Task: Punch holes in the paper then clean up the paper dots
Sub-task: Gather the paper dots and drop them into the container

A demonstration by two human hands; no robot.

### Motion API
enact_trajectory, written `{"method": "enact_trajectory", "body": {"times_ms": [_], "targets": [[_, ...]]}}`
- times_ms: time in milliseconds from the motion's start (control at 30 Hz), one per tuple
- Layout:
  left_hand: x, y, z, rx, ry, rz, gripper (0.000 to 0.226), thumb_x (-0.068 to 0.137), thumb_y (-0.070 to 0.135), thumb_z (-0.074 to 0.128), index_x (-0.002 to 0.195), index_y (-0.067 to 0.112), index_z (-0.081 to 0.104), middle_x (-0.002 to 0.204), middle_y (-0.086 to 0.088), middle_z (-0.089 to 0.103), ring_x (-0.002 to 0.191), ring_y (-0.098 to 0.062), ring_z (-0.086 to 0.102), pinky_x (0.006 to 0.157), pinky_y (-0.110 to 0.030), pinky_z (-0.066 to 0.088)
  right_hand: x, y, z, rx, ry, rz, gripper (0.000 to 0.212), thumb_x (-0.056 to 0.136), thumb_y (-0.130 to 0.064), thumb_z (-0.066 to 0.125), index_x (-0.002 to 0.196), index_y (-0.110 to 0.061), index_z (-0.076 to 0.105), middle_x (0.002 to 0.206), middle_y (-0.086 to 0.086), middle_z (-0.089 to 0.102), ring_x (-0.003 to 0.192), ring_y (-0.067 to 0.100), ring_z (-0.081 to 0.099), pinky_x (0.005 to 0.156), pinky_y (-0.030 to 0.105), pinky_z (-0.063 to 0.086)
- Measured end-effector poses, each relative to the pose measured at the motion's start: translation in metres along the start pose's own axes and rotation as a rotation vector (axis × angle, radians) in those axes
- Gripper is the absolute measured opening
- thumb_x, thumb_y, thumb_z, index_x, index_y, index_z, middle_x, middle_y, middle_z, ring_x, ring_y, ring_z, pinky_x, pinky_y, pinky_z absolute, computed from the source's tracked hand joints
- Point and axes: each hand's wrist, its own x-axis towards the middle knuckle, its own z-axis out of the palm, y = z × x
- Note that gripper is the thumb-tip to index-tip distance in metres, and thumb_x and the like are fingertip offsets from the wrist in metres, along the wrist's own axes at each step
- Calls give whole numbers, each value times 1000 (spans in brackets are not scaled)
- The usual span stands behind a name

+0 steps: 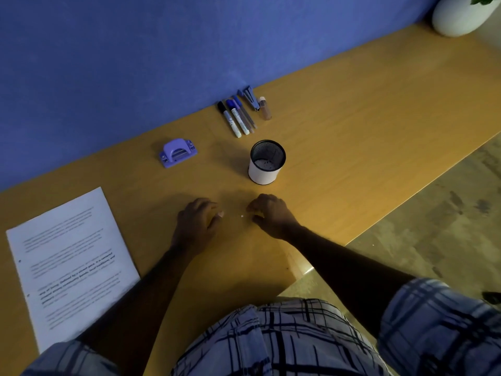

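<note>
You are resting your left hand (199, 221) on the table (352, 131), fingers loosely curled, holding nothing. Your right hand (271, 213) is curling its fingers; whether it pinches anything cannot be told. Paper dots (242, 216) are lying between both hands.

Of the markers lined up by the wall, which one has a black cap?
The leftmost marker, the one nearest the hole punch. The blue-capped markers lie to its right.

Left grip (199, 221), right grip (272, 215) (both loosely curled)
</note>
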Motion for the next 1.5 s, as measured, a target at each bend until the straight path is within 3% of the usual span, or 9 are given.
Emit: {"method": "enact_trajectory", "body": {"times_ms": [167, 400, 533, 633, 833, 1067, 1267, 1400, 1500], "targets": [[-8, -16, 6, 193, -40, 35, 53, 86, 49, 47, 128, 18, 55, 147, -7, 42, 136, -25, 39, 105, -47, 33, -7, 1, 20, -238, -1, -131, 37, 91, -32, 60, 128, -28, 59, 118, 6, 52, 101, 27, 50, 85, 41, 43], [-13, -18, 9, 217, -37, -7, 56, 86, 54, 45, 129, 19, 53, 146, -7, 43, 136, -25, 41, 104, -50, 35, -21, 7, 35, -412, 113, -186, 40, 93, -46, 50, 129, -28, 57, 118, 8, 51, 99, 29, 50, 83, 42, 43], [-11, -16, 9, 203, -28, 10, 54, 87, 52, 47, 129, 18, 53, 145, -8, 44, 135, -26, 41, 104, -51, 35, -24, 3, 36, -384, 43, -115, 44, 96, -46, 43, 137, -30, 49, 126, 8, 46, 108, 28, 45, 89, 45, 40], [-9, -11, 7, 176, -27, 13, 56, 88, 53, 43, 130, 19, 53, 143, -6, 46, 135, -24, 40, 105, -49, 32, -23, 1, 34, -121, -7, -6, 39, 97, -34, 46, 136, -27, 51, 131, 6, 45, 112, 24, 43, 93, 41, 39], [-7, -2, 5, 164, -20, 59, 45, 93, 41, 55, 130, 15, 55, 142, -7, 48, 134, -23, 42, 106, -45, 31, -11, -10, 14, 1090, 141, 608, 22, 91, -1, 57, 99, -14, 72, 93, 1, 65, 85, 16, 57, 68, 18, 46], [2, 16, -2, 171, -26, 94, 47, 94, 42, 52, 132, 13, 53, 142, -7, 48, 132, -22, 43, 105, -43, 33, -17, -12, -11, 1553, 59, 621, 23, 96, -5, 51, 113, -10, 65, 104, 3, 68, 86, 17, 58, 71, 29, 41], [24, 37, -15, 166, 50, 153, 44, 93, 40, 54, 128, 12, 56, 137, -9, 53, 127, -23, 49, 102, -44, 39, -2, -10, -53, 1405, 226, 469, 16, 97, -15, 55, 100, -13, 71, 97, 2, 71, 79, 15, 60, 67, 29, 41], [42, 49, -25, 184, 100, 178, 42, 92, 37, 55, 126, 12, 57, 134, -9, 55, 123, -23, 52, 99, -43, 41, 21, -2, -82, 993, 425, 399, 14, 94, -15, 61, 91, -14, 75, 76, -3, 71, 60, 3, 61, 56, 21, 43], [53, 55, -31, 203, 90, 178, 44, 94, 41, 49, 128, 13, 55, 136, -8, 53, 125, -22, 50, 101, -43, 40, 41, 3, -99, 613, 471, 354, 12, 89, -14, 65, 89, -10, 76, 75, -2, 69, 66, 7, 61, 58, 23, 44]]}}
